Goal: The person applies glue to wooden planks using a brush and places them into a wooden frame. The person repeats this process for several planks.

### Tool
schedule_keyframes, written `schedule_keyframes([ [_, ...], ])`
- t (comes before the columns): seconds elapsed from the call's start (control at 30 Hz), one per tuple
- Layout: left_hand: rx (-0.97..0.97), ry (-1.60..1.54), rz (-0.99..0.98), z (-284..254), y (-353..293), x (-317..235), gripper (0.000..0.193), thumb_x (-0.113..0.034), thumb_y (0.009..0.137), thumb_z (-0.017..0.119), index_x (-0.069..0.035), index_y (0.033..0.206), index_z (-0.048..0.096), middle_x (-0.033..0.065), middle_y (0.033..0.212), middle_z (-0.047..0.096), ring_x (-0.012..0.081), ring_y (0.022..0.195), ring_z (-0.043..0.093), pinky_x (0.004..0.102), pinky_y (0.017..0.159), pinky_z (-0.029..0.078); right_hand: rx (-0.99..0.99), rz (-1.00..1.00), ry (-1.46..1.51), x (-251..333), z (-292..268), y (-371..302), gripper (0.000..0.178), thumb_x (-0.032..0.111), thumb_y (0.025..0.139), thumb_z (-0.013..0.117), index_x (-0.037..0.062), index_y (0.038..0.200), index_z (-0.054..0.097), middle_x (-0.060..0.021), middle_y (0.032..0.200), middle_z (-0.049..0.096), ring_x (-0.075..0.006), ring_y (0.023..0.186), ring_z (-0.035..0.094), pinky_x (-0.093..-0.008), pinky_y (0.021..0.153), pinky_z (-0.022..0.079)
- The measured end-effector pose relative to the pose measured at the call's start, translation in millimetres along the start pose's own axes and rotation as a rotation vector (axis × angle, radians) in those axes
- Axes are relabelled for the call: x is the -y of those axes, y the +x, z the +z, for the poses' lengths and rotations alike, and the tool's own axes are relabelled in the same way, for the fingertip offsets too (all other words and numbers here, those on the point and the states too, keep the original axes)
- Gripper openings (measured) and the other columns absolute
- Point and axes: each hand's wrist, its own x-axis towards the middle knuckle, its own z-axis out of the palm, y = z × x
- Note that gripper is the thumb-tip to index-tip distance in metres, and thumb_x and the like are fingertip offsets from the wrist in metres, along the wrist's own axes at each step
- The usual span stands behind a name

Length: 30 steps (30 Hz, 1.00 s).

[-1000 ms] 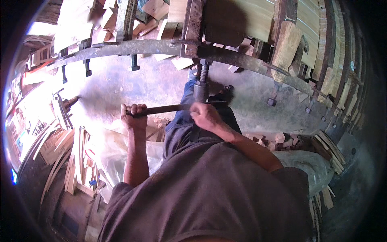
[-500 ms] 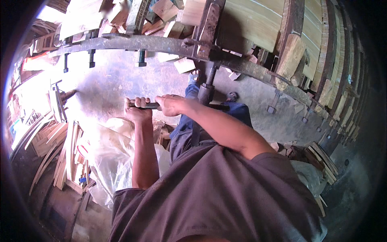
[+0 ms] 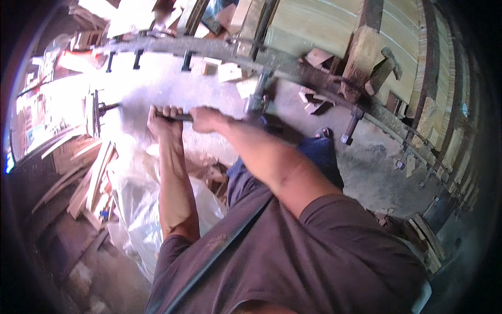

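Hands (image 3: 185,118) around dark bar (image 3: 180,117)

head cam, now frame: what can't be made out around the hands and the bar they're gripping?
- Dark bar: middle hidden in the head view by the left hand and right hand.
- Right hand's fingers: motion-blurred, grip detail unclear.
- Bar's joint with the upright screw: blurred and behind the right forearm.
- Items at far left: washed out by glare.
- Feet: mostly hidden by the torso.
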Motion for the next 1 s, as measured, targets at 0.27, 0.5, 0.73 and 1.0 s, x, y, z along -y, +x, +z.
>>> schedule_keyframes([
  [0.27, -0.084, -0.016, -0.049, 22, -28, -3, 0.034, -0.024, 0.095, 0.044, -0.015, 0.064, 0.035, 0.0021, 0.053, 0.031, 0.0195, 0.048, 0.033, 0.0402, 0.059, 0.040, 0.048, -0.007, 0.107, 3, -15, -27, 0.033, 0.006, 0.074, 0.055, 0.0018, 0.106, 0.061, -0.0246, 0.101, 0.066, -0.0381, 0.101, 0.064, -0.0464, 0.084, 0.050],
  [0.5, -0.083, 0.000, -0.118, 20, -34, -2, 0.033, -0.023, 0.094, 0.048, -0.014, 0.064, 0.039, 0.0025, 0.052, 0.033, 0.0203, 0.048, 0.036, 0.0390, 0.061, 0.041, 0.145, 0.019, 0.093, 3, -17, -22, 0.031, 0.005, 0.070, 0.057, 0.0001, 0.099, 0.066, -0.0246, 0.096, 0.067, -0.0384, 0.096, 0.066, -0.0439, 0.080, 0.052],
  [0.73, -0.083, 0.038, -0.077, 30, -36, 0, 0.032, -0.024, 0.096, 0.045, -0.015, 0.067, 0.037, 0.0017, 0.053, 0.032, 0.0202, 0.048, 0.036, 0.0406, 0.061, 0.041, -0.006, 0.012, 0.066, 2, -10, -30, 0.032, 0.004, 0.072, 0.052, 0.0008, 0.101, 0.066, -0.0244, 0.099, 0.067, -0.0373, 0.100, 0.065, -0.0443, 0.084, 0.051],
  [1.0, -0.058, 0.126, 0.026, 35, -49, -8, 0.030, -0.025, 0.095, 0.049, -0.011, 0.069, 0.040, 0.0039, 0.056, 0.039, 0.0232, 0.051, 0.042, 0.0423, 0.064, 0.042, -0.143, -0.091, 0.060, 3, -10, -34, 0.034, 0.007, 0.076, 0.052, -0.0012, 0.106, 0.065, -0.0248, 0.112, 0.064, -0.0355, 0.109, 0.062, -0.0422, 0.091, 0.051],
])
